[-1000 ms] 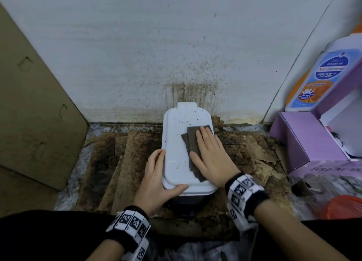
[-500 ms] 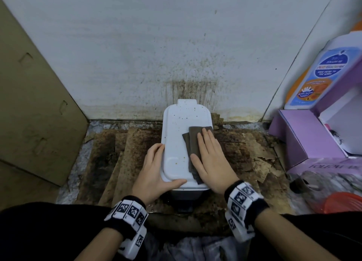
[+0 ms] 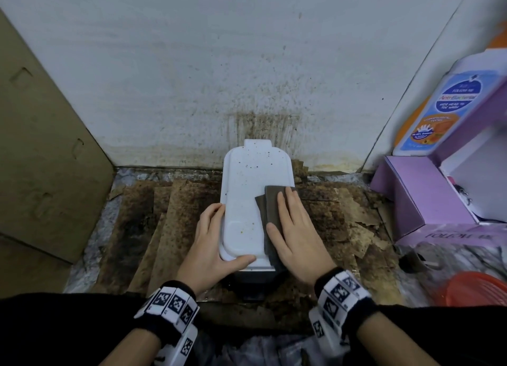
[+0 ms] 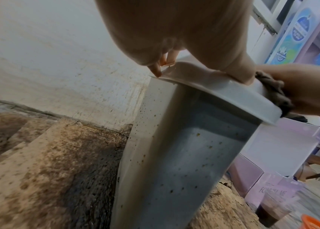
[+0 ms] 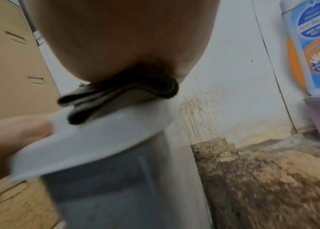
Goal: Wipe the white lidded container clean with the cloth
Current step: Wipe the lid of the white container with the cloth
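White lidded container [image 3: 248,201], speckled; left hand [image 3: 211,245] grips its lid edge; right hand [image 3: 297,236], fingers [image 3: 285,203] flat together, presses cloth [image 3: 270,209]. Purple box [image 3: 419,195] near, stained cardboard [image 3: 170,220] beneath.

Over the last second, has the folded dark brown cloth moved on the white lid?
Yes. The folded dark brown cloth slid toward the person, away from the lid's far tab, under the right hand.

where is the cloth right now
In the head view the cloth lies folded on the lid's right side, under the right hand.
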Motion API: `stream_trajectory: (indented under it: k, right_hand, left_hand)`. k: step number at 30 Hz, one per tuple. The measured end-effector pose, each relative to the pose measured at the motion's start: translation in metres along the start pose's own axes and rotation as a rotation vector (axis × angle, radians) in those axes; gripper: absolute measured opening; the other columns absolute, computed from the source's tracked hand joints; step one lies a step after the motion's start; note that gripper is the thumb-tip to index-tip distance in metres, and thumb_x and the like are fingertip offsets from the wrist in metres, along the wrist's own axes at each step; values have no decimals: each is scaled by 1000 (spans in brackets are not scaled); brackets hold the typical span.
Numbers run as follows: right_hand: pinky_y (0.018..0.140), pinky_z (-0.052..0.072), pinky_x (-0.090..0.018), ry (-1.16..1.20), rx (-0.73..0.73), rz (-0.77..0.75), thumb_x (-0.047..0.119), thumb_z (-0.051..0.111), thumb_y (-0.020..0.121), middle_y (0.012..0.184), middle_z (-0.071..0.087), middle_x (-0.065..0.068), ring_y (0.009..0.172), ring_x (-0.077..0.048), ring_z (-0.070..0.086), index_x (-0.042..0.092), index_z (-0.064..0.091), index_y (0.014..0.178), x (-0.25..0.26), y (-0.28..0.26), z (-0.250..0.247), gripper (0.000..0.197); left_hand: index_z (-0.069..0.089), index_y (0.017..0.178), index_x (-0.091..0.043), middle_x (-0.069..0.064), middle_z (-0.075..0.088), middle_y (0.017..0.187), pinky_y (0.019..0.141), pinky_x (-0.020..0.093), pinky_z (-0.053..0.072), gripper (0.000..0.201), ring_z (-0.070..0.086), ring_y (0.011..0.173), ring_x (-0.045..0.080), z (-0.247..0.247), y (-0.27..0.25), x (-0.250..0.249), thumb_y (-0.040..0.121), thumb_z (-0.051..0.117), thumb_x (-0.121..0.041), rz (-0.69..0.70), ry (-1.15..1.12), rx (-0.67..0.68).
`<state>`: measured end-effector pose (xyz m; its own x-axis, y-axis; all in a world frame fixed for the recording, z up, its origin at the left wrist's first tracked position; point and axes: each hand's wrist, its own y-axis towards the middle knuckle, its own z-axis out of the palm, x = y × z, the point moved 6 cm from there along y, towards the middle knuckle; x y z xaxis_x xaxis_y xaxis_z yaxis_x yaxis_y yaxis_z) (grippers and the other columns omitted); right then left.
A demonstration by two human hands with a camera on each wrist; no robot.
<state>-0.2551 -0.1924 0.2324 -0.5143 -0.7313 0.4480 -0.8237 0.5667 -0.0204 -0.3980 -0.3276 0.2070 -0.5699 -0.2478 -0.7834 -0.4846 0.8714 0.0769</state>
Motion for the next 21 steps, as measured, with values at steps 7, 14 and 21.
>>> stream_trajectory:
  k: [7, 14, 21]
  right_hand:
    - [127, -2, -41, -118, 216, -40, 50, 18, 107, 167, -20, -9, 155, -21, -17, 9, -8, 160, -23, 88, -18, 71]
    - [126, 4, -42, -269, 157, -71, 45, 18, 108, 168, -7, -17, 156, -27, -3, 3, -3, 159, -33, 161, -27, 69]
    - [127, 4, -45, -258, 191, -162, 42, 16, 109, 168, -15, -8, 156, -22, -13, 9, -6, 160, -35, 152, -23, 64]
  left_hand:
    - [18, 155, -28, -22, 10, 154, 112, 28, 28, 109, 15, 146, -2, -1, 1, -1, 71, 77, -65, -1, -29, 0]
    - [17, 154, -32, -24, 8, 155, 113, 27, 25, 107, 14, 146, -3, -2, 1, -1, 72, 77, -64, 6, -42, 11]
    - [16, 155, -29, -23, 7, 154, 114, 28, 26, 110, 14, 147, 0, -1, 0, -2, 71, 76, -67, 2, -16, 29]
